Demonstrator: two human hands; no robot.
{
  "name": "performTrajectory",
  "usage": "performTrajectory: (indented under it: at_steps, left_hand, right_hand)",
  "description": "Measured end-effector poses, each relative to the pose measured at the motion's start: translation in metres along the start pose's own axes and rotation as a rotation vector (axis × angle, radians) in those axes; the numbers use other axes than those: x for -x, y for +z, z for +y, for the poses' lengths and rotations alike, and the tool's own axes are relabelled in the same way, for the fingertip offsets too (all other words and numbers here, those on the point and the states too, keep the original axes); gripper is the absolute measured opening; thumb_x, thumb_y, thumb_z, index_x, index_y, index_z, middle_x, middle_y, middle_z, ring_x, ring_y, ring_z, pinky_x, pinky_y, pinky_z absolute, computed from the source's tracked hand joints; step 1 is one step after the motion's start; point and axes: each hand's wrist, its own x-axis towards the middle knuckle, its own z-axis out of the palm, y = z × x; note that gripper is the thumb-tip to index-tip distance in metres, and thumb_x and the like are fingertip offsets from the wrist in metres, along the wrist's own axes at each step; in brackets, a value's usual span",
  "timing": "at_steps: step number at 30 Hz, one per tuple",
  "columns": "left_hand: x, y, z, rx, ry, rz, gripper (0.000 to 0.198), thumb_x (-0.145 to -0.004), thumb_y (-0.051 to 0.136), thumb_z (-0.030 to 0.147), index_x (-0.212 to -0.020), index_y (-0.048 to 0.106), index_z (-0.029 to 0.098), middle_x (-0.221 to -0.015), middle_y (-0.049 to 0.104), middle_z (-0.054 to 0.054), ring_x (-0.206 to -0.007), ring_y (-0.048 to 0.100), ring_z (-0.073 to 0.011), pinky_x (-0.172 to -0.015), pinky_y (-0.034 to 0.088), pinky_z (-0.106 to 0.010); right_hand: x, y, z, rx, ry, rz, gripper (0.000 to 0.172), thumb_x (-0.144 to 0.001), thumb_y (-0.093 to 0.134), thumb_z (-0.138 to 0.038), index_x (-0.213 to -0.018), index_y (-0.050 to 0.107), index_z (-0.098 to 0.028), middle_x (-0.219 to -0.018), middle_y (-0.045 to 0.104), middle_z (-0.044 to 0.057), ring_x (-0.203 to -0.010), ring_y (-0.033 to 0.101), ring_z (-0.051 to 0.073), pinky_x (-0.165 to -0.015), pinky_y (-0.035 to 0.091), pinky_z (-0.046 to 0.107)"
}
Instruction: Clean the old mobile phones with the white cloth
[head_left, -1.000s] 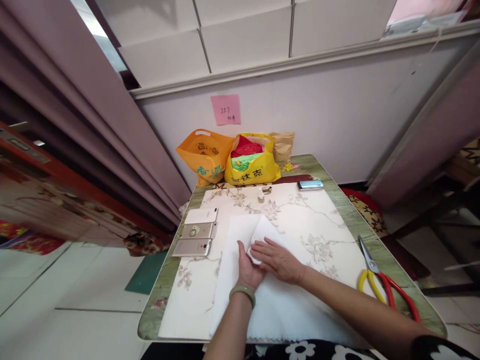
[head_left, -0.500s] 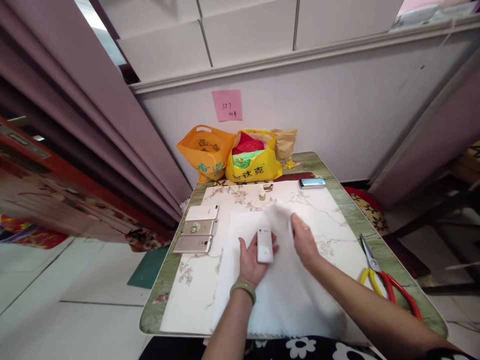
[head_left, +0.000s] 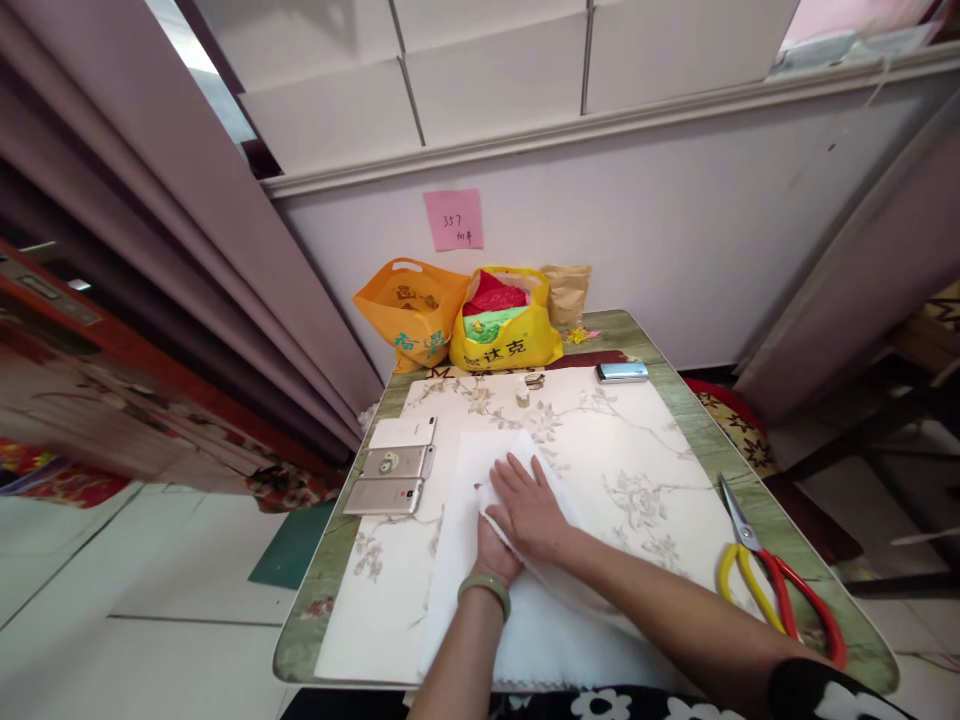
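Observation:
A white cloth (head_left: 459, 570) lies on the flower-patterned table cover, one side folded up over my left palm. My left hand (head_left: 495, 552) is palm up, mostly covered by the fold; only the wrist, the heel of the palm and a fingertip show. The white mobile phone that lay in this palm is hidden under the cloth. My right hand (head_left: 529, 510) lies flat on the fold, fingers stretched out, pressing over the left palm. A green bangle (head_left: 485, 592) circles my left wrist.
Three phones (head_left: 394, 463) lie in a column at the left. Large scissors (head_left: 754, 560) with red and yellow handles lie at the right edge. A small bottle (head_left: 523, 392), a blue-topped case (head_left: 622, 372), an orange bag (head_left: 411, 310) and a filled yellow bag (head_left: 506, 340) stand farther back.
My right hand has moved left and down, bringing the cloth fold over the phone in my left palm. The phone has gone from view. My left hand stays nearly in place.

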Motion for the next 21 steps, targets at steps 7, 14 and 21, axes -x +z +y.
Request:
performTrajectory:
  at_steps: [7,14,21]
  left_hand:
    - [-0.002,-0.003,0.002,-0.004,-0.01,-0.039,0.057,-0.089,0.04,0.053,-0.136,0.049,0.024,-0.128,0.061,-0.008,-0.128,0.047,-0.0287,-0.111,0.032,-0.047]
    - [0.0,0.009,0.002,-0.051,-0.053,-0.057,0.07,-0.083,0.041,0.067,-0.134,0.05,0.02,-0.132,0.058,-0.013,-0.128,0.046,-0.0333,-0.108,0.034,-0.051]
    - [0.004,0.013,0.001,-0.091,0.023,-0.014,0.063,-0.085,0.042,0.064,-0.134,0.049,0.025,-0.134,0.056,-0.011,-0.125,0.05,-0.0304,-0.103,0.039,-0.049]
  right_hand:
    - [-0.002,0.007,-0.005,0.12,-0.019,-0.124,0.063,-0.098,0.018,-0.051,-0.147,0.031,-0.013,-0.154,0.024,0.008,-0.144,0.01,0.023,-0.116,-0.002,0.048]
    - [-0.026,0.009,0.009,0.098,0.127,-0.171,0.064,-0.096,0.018,-0.048,-0.149,0.024,-0.012,-0.157,0.016,0.008,-0.145,0.004,0.023,-0.114,-0.004,0.049]
    - [-0.046,0.01,0.022,0.117,0.251,-0.167,0.062,-0.097,0.017,-0.046,-0.149,0.022,-0.013,-0.157,0.017,0.01,-0.145,0.003,0.023,-0.112,-0.005,0.052]
